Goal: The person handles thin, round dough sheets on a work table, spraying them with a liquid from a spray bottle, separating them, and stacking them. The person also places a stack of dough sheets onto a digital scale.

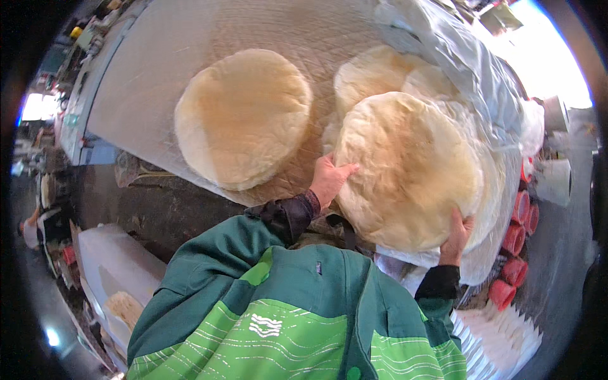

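My left hand (328, 179) grips the left edge of a large round cream-coloured soft disc (408, 166), its thumb on top. My right hand (457, 238) holds the same disc at its lower right edge. The disc has a puckered, browner middle, and its exact material cannot be told. Beneath and behind it lie more pale discs (373, 76), partly hidden by it and by clear plastic. To the left, a stack of similar round discs (244, 118) rests on the plastic-covered table (156, 85), apart from my hands.
Crumpled plastic sheeting (456, 52) covers the table's far right side. Several red cylindrical containers (513, 240) stand on the floor at right, near a white bucket (553, 180). White jagged-edged material (498, 342) lies at lower right. A pale board (118, 259) is at lower left. Another person (33, 232) is far left.
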Tool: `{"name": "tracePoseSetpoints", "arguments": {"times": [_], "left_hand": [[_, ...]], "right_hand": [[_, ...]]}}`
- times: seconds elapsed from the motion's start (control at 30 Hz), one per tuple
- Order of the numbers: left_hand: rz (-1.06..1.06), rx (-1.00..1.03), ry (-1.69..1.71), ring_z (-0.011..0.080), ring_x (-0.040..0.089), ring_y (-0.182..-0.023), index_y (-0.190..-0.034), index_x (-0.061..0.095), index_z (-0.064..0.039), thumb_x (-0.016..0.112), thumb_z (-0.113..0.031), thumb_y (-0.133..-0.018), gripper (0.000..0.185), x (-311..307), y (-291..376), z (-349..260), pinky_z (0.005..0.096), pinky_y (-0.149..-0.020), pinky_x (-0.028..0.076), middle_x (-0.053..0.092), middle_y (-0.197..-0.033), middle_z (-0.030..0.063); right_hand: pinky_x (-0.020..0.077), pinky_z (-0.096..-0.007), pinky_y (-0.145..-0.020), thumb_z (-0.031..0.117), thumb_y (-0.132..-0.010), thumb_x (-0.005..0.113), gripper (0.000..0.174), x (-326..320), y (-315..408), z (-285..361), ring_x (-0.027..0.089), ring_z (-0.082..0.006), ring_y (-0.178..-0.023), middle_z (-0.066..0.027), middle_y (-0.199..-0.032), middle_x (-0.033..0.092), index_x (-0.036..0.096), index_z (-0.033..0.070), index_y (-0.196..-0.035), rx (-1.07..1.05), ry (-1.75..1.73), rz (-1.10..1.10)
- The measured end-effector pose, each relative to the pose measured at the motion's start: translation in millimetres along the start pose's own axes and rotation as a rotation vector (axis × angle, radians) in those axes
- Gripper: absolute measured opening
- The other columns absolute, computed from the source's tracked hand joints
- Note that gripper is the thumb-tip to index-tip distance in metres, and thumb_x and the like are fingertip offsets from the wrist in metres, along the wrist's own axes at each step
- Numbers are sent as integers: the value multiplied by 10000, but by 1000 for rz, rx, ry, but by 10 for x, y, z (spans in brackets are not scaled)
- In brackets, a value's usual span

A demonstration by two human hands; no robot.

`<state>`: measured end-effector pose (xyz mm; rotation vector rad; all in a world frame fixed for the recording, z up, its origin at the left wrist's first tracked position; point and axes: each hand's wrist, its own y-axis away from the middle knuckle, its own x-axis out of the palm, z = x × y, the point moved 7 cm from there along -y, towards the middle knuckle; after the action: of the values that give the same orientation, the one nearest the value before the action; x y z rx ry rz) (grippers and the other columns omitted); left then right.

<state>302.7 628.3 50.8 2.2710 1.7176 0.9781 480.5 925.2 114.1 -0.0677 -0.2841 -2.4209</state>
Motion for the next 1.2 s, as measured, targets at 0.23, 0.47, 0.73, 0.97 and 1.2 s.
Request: {"name": "tracePoseSetpoints", "arguments": {"times": [0.23, 0.47, 0.73, 0.97, 1.2], "left_hand": [[-143, 339, -150, 146, 663, -803, -1002, 684, -32, 706, -42, -802, 201, -1280, 271, -1444, 296, -729, 542, 703, -973, 72], [-477, 368, -90, 222, 659, -940, -1179, 565, 15, 683, -40, -816, 386, -2970, 465, -1952, 364, -806, 551, 652, -1103, 117], [-698, 259, -98, 243, 594, -1034, -1237, 544, 23, 669, -55, -829, 434, -3863, 50, -1215, 362, -894, 473, 615, -1162, 119], [-633, 231, -46, 282, 575, -1087, -1278, 460, -5, 658, -118, -856, 481, -3831, 193, -1224, 420, -906, 503, 544, -1251, 149], [-925, 138, -522, 186, 539, -1003, -1247, 471, -12, 636, -104, -827, 460, -4372, 367, -1709, 325, -824, 442, 556, -1134, 82]], "right_hand": [[494, -287, -848, -13, -878, 600, 413, 1881, 81, 442, 611, -160, -981, -77, -1153, 632, 522, 22, -1282, -156, 77, 300], [497, -286, -812, 6, -883, 600, 401, 3581, 270, -625, 599, -154, -966, -64, -1134, 622, 512, 38, -1273, 191, -197, 549], [494, -300, -782, -17, -851, 590, 358, 3684, 142, -1713, 595, -163, -912, -87, -1053, 607, 485, 35, -1189, 358, 57, 415], [462, -355, -922, 82, -859, 629, 517, 3669, 242, -1344, 531, -221, -1071, -130, -1202, 546, 412, 27, -1325, 526, 269, 565], [441, -383, -988, 200, -801, 698, 632, 2608, -1249, -122, 536, -321, -1165, -206, -1288, 540, 451, 23, -1355, -311, 751, 459]]}}
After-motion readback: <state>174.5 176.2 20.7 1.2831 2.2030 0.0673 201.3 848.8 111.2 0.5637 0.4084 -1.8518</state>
